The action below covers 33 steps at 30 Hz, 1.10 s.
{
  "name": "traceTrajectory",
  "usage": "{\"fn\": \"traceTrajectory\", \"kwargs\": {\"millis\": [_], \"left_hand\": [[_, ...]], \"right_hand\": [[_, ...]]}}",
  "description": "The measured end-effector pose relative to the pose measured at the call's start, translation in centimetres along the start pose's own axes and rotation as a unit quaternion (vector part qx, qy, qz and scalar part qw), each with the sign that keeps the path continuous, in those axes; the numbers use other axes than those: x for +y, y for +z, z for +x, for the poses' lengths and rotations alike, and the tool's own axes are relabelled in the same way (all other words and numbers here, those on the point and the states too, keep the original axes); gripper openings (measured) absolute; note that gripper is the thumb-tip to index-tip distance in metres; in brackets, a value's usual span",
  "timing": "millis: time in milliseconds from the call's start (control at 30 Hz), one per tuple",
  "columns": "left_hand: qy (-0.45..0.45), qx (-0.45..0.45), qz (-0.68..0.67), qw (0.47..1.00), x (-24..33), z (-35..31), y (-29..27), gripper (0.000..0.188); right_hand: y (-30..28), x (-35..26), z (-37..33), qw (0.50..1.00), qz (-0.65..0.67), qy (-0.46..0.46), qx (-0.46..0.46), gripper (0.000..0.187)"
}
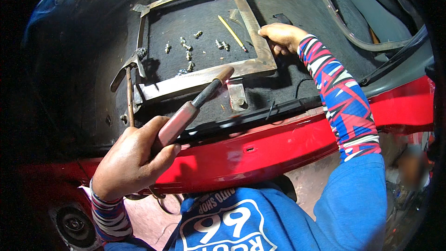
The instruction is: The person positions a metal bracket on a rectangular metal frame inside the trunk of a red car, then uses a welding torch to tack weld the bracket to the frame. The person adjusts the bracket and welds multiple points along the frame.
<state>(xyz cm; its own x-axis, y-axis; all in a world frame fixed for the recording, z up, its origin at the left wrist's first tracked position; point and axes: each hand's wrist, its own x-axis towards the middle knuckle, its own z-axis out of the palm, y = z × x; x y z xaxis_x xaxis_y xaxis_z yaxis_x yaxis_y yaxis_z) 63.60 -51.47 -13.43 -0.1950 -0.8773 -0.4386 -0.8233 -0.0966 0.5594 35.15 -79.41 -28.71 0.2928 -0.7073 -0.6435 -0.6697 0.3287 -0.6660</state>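
Observation:
My left hand [132, 160] is closed around the reddish handle of a welding torch [179, 123], whose brown, tapered nozzle reaches over the near bar of a rectangular metal frame [195, 79]. I cannot tell whether the nozzle touches the bar. My right hand [284, 37] grips the frame's right side, thumb on top and fingers curled at its outer edge. Inside the frame lie several small bolts [189, 56] and a yellow pencil [232, 33]. At the frame's left near corner rests a hammer [129, 90]; its handle runs down behind my left hand.
Dark carpet [172, 18] lies beneath the frame, inside a vehicle's cargo space. A metal tab [237, 95] with a bolt juts toward me from the near bar. The red body edge [251, 151] crosses in front of me. A round speaker [74, 225] sits at lower left.

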Motion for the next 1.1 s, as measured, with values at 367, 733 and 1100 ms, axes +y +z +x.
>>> {"fn": "traceTrajectory", "kwargs": {"millis": [367,733,1100], "left_hand": [[-0.015,-0.018,0.078,0.997,3.0,1.3,0.5,0.028],[-0.036,-0.015,0.078,0.996,3.5,1.4,1.4,0.023],[-0.024,-0.020,0.092,0.995,3.4,1.5,1.4,0.023]], "right_hand": [[0.5,-0.6,-1.1,1.000,0.009,-0.014,0.000,0.036],[0.4,-0.6,-1.0,1.000,0.007,-0.012,-0.022,0.043],[0.2,-0.6,-0.9,0.998,-0.034,-0.039,0.031,0.037]]}}
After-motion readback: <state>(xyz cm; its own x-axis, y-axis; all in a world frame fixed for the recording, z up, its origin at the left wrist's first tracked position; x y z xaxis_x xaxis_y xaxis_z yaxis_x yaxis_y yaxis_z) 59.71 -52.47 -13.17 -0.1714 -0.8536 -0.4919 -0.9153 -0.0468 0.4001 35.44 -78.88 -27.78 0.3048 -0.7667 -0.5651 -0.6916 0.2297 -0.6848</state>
